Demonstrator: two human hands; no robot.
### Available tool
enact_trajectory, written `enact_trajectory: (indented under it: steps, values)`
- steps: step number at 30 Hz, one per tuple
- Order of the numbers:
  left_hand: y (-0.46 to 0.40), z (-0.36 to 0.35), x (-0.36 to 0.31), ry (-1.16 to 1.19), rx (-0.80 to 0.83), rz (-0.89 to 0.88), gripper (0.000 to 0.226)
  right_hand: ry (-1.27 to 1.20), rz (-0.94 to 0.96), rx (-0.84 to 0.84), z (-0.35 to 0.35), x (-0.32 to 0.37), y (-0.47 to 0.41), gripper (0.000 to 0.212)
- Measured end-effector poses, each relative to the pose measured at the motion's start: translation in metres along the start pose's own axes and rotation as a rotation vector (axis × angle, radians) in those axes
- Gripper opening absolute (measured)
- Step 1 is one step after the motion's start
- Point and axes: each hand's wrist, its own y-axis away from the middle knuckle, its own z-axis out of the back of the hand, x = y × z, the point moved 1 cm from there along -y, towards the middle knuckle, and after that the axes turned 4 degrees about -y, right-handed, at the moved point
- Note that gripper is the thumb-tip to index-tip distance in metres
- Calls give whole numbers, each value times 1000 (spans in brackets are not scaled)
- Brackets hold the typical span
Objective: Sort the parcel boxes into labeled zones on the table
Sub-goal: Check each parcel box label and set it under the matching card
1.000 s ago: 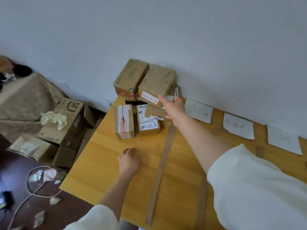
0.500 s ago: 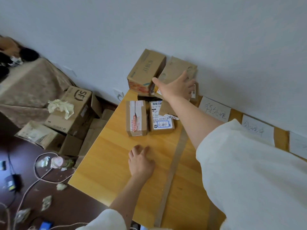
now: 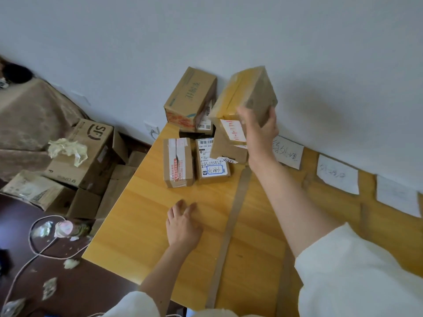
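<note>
Parcel box [image 3: 247,94] gripped in right hand [image 3: 257,131], left hand [image 3: 183,225] flat on table [image 3: 142,225]

Box under the lifted box [image 3: 225,149]: mostly covered by it.
Zone labels [image 3: 337,173] beside it: handwriting unreadable; farthest sheet blurred.

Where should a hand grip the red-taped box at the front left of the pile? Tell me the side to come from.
Grip the red-taped box across its two long side walls, coming from above. It lies flat on the table; its left side is free, but the labelled box crowds its right, so slide it left first.
</note>
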Motion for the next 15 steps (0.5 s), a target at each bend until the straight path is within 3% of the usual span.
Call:
enact_trajectory:
  steps: [4,6,11,15]
  values:
    - [2,5,-4,139,3,9,56,-356,-104,239,52,-4,36,48]
    - [6,6,-9,195,0,-17,52,-488,-166,269,72,-12,50,36]
    - [19,13,-31,459,-16,-82,41,-705,-313,304,104,-31,72,48]
    - [33,26,-58,681,-20,-109,31,-807,-377,331,125,-36,90,43]
